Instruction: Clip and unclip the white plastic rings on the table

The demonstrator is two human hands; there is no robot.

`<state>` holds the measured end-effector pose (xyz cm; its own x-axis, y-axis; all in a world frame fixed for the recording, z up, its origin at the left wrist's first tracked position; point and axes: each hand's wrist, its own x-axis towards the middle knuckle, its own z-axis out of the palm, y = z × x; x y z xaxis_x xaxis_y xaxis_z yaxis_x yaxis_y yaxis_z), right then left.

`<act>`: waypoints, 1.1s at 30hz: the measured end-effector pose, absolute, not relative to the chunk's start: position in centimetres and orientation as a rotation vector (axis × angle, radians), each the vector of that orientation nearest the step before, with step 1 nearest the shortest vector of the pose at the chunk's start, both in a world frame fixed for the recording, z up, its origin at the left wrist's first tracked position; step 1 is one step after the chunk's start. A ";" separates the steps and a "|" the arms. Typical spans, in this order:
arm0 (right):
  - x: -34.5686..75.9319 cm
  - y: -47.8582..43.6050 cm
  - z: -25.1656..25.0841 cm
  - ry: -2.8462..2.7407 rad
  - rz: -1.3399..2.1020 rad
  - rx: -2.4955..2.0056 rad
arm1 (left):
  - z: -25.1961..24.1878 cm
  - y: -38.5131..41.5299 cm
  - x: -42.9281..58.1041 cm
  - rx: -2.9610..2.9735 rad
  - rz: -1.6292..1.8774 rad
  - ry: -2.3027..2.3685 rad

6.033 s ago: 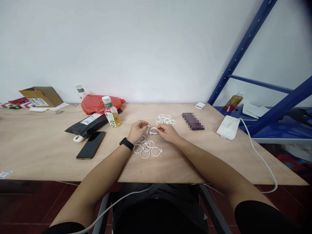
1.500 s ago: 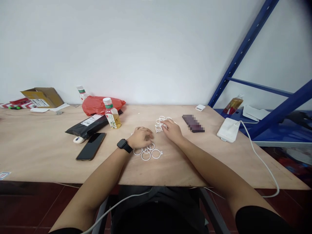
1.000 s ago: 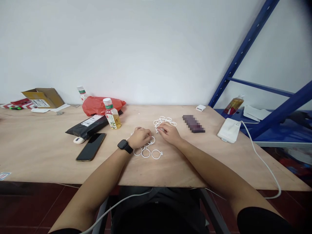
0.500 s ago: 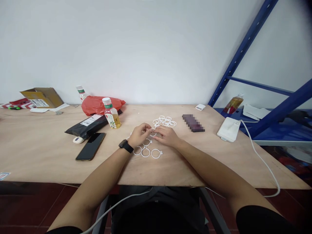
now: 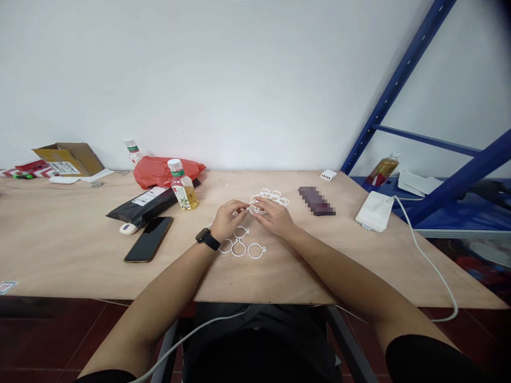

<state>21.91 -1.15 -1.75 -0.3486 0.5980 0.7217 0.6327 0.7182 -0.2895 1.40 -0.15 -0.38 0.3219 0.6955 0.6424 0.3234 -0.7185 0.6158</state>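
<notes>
My left hand [image 5: 229, 219], with a black watch on its wrist, pinches the left edge of a small white ring [image 5: 256, 209] over the wooden table. From the right, my right hand [image 5: 276, 217] closes its fingers on the same ring and covers part of it. Just behind the hands lies a cluster of white rings [image 5: 275, 196]. Several more rings lie nearer me, among them a single ring with a small knob [image 5: 256, 251] and a ring at the front [image 5: 238, 248]. My left hand partly hides others.
Left of the hands are a phone [image 5: 148, 240], a black parcel [image 5: 139, 208], a drink bottle [image 5: 183, 186] and a red bag [image 5: 155, 170]. To the right lie a blurred dark object [image 5: 316, 201] and a white power bank [image 5: 374, 211] with a cable.
My right hand has turned a little and its fingers have risen slightly. The held ring has shifted right and up; my left hand has barely moved.
</notes>
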 end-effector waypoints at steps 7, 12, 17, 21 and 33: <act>21.7 -1.4 -1.5 -2.066 -0.015 -0.825 | -0.6 -0.4 1.5 2.284 1.346 0.950; 21.6 -1.3 -1.9 -2.064 0.029 -0.772 | -0.8 -0.4 1.6 2.275 1.331 0.949; 21.7 -1.3 -2.0 -2.050 0.027 -0.767 | -0.8 -0.5 1.7 2.269 1.274 0.952; 21.6 -1.4 -1.9 -2.048 0.016 -0.779 | -0.8 -0.5 1.7 2.265 1.270 0.956; 21.3 -1.7 -1.8 -2.026 -0.001 -0.834 | -0.6 -0.6 1.9 2.332 1.290 0.977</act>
<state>21.26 -1.68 -1.85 -0.3523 0.5566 0.7524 0.5571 0.7707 -0.3093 1.86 -0.65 -0.57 0.3647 0.6882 0.6271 0.4170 -0.7230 0.5509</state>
